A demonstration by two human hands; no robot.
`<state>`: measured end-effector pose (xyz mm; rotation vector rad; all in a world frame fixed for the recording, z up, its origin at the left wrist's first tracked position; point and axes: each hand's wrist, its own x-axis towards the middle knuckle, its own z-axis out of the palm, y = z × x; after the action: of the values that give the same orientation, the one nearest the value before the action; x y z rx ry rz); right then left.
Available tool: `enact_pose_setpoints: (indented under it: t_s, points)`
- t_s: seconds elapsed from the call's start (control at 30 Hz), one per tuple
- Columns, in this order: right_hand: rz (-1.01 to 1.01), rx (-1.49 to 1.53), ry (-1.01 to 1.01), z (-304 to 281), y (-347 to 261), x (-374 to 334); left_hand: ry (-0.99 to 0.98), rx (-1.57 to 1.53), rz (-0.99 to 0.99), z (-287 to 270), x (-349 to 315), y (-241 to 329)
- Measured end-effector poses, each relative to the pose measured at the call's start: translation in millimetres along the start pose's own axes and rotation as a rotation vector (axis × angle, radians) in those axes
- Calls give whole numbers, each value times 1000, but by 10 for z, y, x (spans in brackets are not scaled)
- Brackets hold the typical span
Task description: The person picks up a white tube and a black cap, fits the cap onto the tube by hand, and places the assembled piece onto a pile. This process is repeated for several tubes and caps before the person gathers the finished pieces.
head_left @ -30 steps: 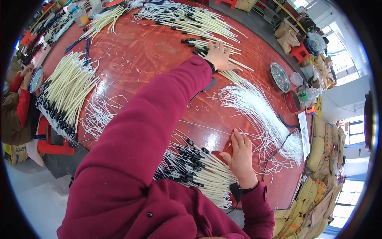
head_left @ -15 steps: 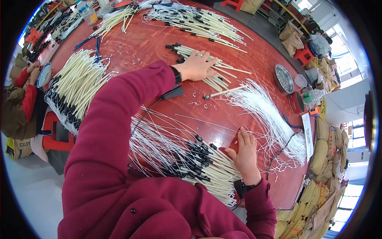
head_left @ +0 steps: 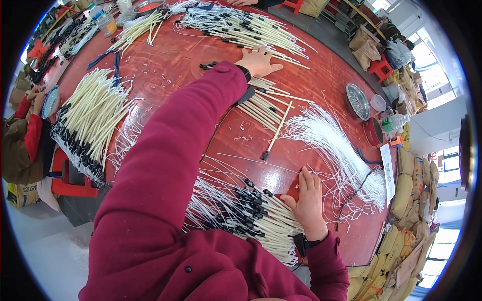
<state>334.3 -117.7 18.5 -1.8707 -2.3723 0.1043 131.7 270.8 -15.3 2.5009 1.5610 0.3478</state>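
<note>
My left hand (head_left: 258, 61) is stretched far out over the red table (head_left: 165, 90), fingers spread, between a far pile of cream tubes (head_left: 251, 30) and a smaller loose group of cream tubes (head_left: 258, 113) with black ends. Whether it touches a tube I cannot tell. One single tube (head_left: 277, 131) lies slanted apart from that group. My right hand (head_left: 309, 203) rests open by the table's near side, thumb out. It is beside a heap of cream tubes (head_left: 273, 213) with black fittings and white cords. Right of it spreads a bundle of white cords (head_left: 331, 145).
A large stack of tubes (head_left: 95, 110) lies at the left, near a person (head_left: 25, 135) holding a bowl (head_left: 50, 102). Another person's hand (head_left: 242, 2) shows at the far edge. On the right stand a metal bowl (head_left: 358, 101), a red pot (head_left: 372, 131) and a clear bottle (head_left: 394, 122).
My left hand has moved away from me, toward the far pile. The small tube group has shifted nearer, and the single tube has turned steeper. My right hand has hardly moved.
</note>
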Motion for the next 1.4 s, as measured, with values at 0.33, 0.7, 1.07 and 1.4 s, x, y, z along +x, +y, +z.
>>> enact_pose_setpoints:
  t_s: [0.33,0.7,1.07,1.4]
  points:
    - [1,-10,16,24,-19,8,-70,11,19,-102,-215,-86]
    - [20,51,44,-22,-36,11,-116,-110,173,-354,-501,-290]
    - [-24,-13,97,43,-11,31,-96,-62,413,-104,-56,79]
    - [1,-3,127,33,-19,61,33,37,474,90,-123,414]
